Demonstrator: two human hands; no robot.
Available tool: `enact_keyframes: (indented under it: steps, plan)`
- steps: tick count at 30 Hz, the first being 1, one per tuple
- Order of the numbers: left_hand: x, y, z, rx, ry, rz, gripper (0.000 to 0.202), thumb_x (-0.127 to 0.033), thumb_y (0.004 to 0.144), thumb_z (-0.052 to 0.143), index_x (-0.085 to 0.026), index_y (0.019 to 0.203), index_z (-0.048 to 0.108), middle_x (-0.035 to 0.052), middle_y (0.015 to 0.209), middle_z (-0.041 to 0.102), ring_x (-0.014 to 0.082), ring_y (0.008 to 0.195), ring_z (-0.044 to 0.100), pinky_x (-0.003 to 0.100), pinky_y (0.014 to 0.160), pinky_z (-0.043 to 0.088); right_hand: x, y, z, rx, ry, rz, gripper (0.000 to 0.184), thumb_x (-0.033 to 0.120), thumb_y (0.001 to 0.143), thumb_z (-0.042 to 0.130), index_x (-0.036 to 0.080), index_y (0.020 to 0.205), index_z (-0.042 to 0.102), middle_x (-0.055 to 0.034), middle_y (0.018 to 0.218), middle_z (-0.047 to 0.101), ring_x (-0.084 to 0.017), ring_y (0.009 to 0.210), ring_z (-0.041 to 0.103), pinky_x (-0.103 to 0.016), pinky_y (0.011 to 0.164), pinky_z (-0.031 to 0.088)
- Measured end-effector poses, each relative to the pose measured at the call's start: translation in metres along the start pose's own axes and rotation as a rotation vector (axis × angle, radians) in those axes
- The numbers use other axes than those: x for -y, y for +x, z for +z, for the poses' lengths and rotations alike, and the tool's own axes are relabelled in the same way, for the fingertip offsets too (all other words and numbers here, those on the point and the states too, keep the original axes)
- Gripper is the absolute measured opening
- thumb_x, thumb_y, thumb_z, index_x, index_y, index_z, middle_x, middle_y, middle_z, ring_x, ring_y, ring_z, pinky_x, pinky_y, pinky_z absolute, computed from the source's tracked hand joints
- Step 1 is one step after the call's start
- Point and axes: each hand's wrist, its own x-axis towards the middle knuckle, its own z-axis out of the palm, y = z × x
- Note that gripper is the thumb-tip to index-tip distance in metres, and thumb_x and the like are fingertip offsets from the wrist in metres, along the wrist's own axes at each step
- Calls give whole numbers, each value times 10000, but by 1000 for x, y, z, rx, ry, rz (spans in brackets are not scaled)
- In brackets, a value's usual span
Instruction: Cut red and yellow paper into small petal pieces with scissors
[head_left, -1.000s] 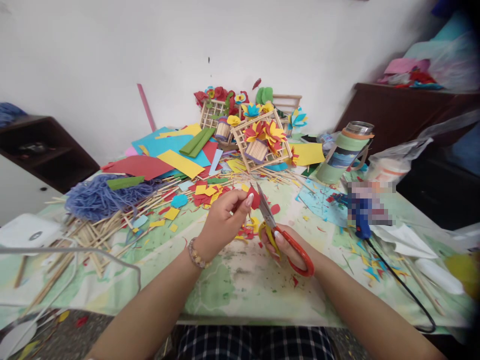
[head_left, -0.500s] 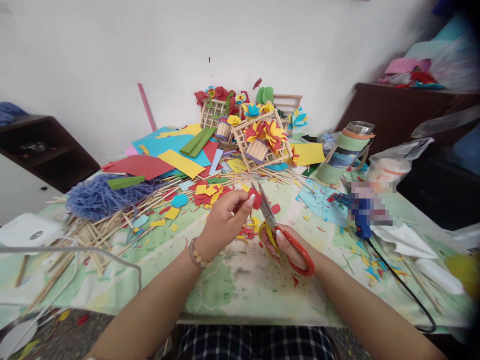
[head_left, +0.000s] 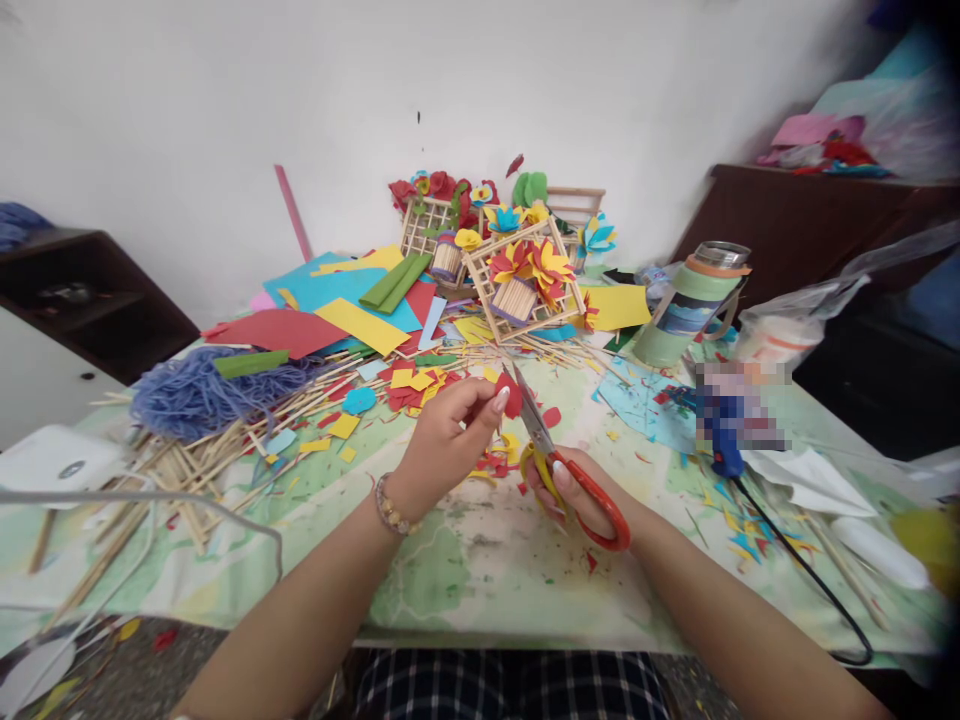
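Between thumb and fingers, my left hand (head_left: 459,425) pinches a small red paper piece (head_left: 513,397) above the middle of the table. My right hand (head_left: 581,495) is closed round the handles of scissors (head_left: 541,436), one orange-red and one yellow. The blades point up and away, close beside the red piece and slightly apart; whether they touch it I cannot tell. Under the hands lie red and yellow scraps (head_left: 504,458). A loose red paper oval (head_left: 552,416) rests just right of the blades.
Cut paper squares (head_left: 409,385), wooden sticks (head_left: 176,475) and blue yarn (head_left: 217,395) spread leftward. Stick frames with paper flowers (head_left: 525,285) stand at the back. Rightward are a green bottle (head_left: 686,310) and a blue glue gun (head_left: 721,440) with a black cord.
The scissor blades have closed slightly beside the red paper piece. My left hand stays almost in place.
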Motion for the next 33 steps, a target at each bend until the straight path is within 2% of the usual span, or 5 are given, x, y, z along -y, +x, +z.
enact_keyframes:
  steps: [8, 25, 33]
  plan:
    - [1, 1, -1, -18, -38, 3, 448, -610, 949, 624, -209, 750, 620, -1, 609, 574, 136, 545, 519, 279, 525, 438, 5, 0, -1, -6, -5, 12, 644, 805, 969, 436, 206, 735, 469, 41, 636, 446, -91, 443, 449, -229, 419, 401]
    - [1, 0, -2, -37, -108, -19, 435, -593, 930, 665, -205, 739, 619, 1, 608, 590, 131, 533, 540, 274, 519, 468, 2, -2, -3, -19, -16, 75, 624, 805, 956, 469, 205, 788, 484, 60, 592, 442, -76, 392, 401, -211, 375, 349]
    - [2, -1, 2, -142, -246, -103, 449, -627, 839, 758, -192, 793, 659, -23, 597, 590, 104, 464, 547, 244, 456, 469, 2, -1, -2, -63, -61, 74, 631, 810, 953, 464, 216, 740, 459, 70, 530, 423, -82, 375, 403, -209, 371, 342]
